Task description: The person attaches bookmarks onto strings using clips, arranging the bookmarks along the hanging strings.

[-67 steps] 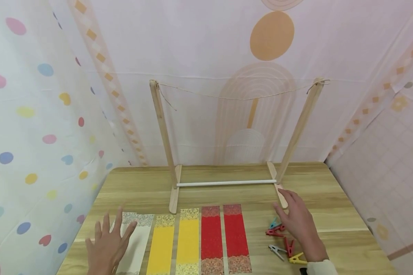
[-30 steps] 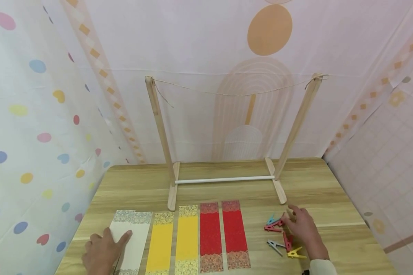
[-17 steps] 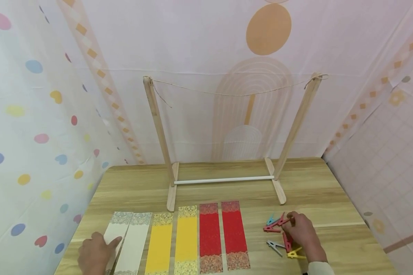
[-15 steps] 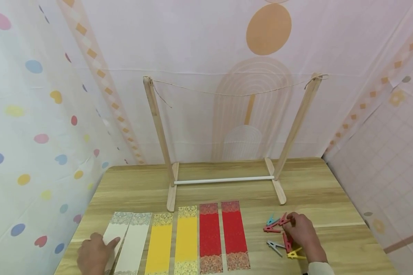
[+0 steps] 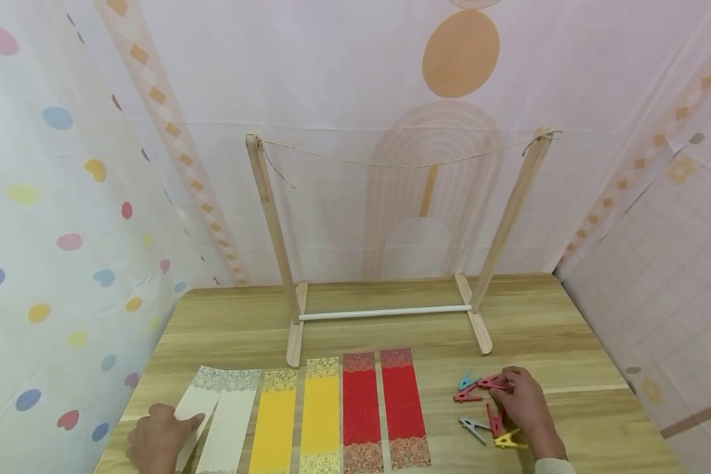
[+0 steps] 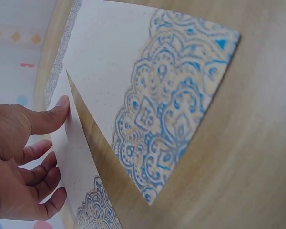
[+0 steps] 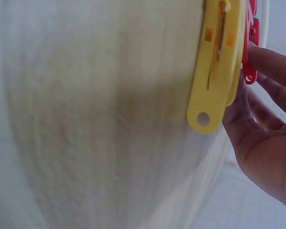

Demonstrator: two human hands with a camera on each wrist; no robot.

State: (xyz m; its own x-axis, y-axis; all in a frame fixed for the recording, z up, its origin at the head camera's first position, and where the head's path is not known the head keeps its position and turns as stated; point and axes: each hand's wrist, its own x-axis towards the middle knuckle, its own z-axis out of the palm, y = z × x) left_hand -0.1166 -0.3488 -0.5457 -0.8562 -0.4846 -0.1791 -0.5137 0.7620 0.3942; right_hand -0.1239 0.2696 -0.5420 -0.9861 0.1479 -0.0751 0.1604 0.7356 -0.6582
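At lower left in the head view, my left hand (image 5: pixel 158 437) holds the leftmost white paper strip (image 5: pixel 191 409) across its width. The left wrist view shows its thumb on one long edge and curled fingertips at the other. This strip is slanted, its far end meeting a second white strip (image 5: pixel 230 421). My right hand (image 5: pixel 527 407) pinches a red clothespin (image 5: pixel 489 382) at lower right; its grip is partly hidden in the right wrist view. Close by lie another red clothespin (image 5: pixel 496 421), a yellow clothespin (image 7: pixel 207 90), a grey clothespin (image 5: pixel 474 428) and a blue clothespin (image 5: pixel 467 380).
Two yellow strips (image 5: pixel 321 415) and two red strips (image 5: pixel 361 408) lie in a row at the table's middle front. Behind them stands a wooden frame (image 5: pixel 277 230) with a string (image 5: pixel 379 164) between its posts and a white rod (image 5: pixel 385 313) low down. Patterned curtains surround the wooden table (image 5: pixel 231 316).
My left hand has come down onto the left white strip, drawn it left and tilted it. My right hand has lowered to the clothespins and turned a red one nearly level.
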